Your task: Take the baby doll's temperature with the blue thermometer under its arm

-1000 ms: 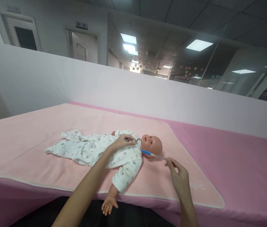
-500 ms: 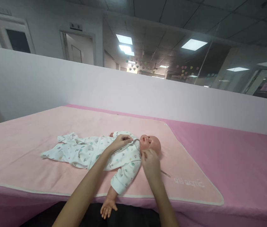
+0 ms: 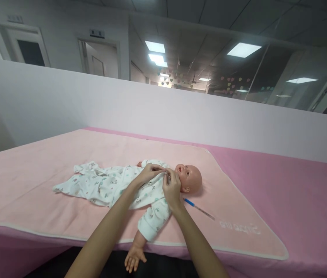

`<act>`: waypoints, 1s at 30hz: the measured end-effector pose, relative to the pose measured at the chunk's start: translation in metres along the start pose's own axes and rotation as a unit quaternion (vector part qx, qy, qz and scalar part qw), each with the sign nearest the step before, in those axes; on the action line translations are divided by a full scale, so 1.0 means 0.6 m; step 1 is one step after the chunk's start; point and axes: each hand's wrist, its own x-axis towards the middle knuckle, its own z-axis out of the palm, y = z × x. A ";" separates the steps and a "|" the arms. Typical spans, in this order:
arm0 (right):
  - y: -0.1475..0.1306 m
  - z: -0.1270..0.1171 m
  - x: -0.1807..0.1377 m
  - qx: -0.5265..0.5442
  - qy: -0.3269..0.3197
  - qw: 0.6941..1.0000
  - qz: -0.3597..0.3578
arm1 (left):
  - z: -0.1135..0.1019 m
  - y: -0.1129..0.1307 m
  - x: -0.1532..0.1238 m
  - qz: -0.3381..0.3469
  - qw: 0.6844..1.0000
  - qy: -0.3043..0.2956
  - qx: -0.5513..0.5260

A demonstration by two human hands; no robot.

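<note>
A baby doll (image 3: pixel 191 178) lies on its back on a light pink blanket (image 3: pixel 50 162), head to the right, dressed in a white patterned romper (image 3: pixel 114 184). My left hand (image 3: pixel 149 172) pinches the romper's collar near the doll's neck. My right hand (image 3: pixel 171 189) is closed on the same collar edge just below the doll's chin. A thin thermometer with a blue end (image 3: pixel 198 209) lies on the blanket right of my right wrist. One doll arm (image 3: pixel 134 255) hangs over the table's near edge.
The blanket covers a darker pink table (image 3: pixel 297 193). A white partition wall (image 3: pixel 181 112) runs behind the table, with glass and doors beyond it.
My right hand has let go of the thermometer, which now lies on the blanket, and moved left to the doll's collar beside my left hand.
</note>
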 end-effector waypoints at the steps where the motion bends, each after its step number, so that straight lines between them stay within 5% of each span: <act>1: 0.000 0.001 -0.001 0.001 -0.004 1.000 -0.005 | 0.000 0.002 -0.001 -0.003 1.000 -0.008 0.003; 8: 0.002 0.005 -0.006 -0.008 -0.013 1.000 -0.001 | -0.001 0.011 -0.005 -0.014 1.000 -0.008 -0.012; 15: 0.007 0.006 -0.010 -0.020 -0.008 1.000 0.006 | -0.016 0.019 -0.009 -0.025 0.994 -0.110 -0.006; 30: 0.000 0.006 -0.009 0.021 -0.009 1.000 0.009 | -0.014 0.023 -0.010 -0.038 0.994 -0.095 0.026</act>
